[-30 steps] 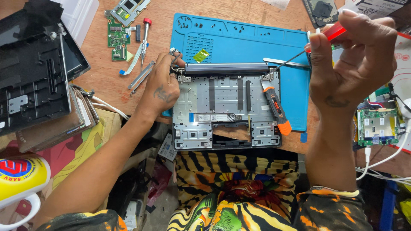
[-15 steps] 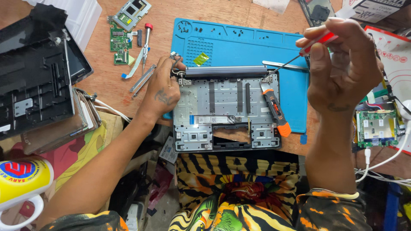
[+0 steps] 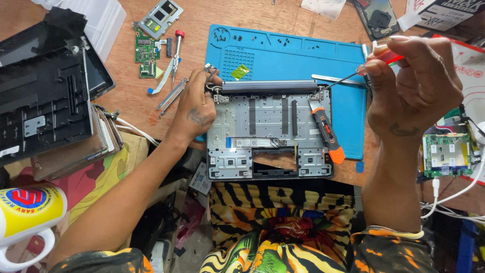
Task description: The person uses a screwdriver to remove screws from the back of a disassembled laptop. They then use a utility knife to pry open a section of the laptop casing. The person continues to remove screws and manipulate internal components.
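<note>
We see the right hand [image 3: 414, 91] pinching 1 red-handled thin screwdriver [image 3: 353, 76], tip at the far right hinge of the grey metal laptop chassis [image 3: 270, 131], while the left hand [image 3: 194, 108], fingers curled, presses its far left corner.

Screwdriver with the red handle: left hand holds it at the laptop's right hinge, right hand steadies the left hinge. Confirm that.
Hands are swapped. In the head view the right hand holds the screwdriver at the laptop's right hinge; the left hand steadies the left hinge.
</note>
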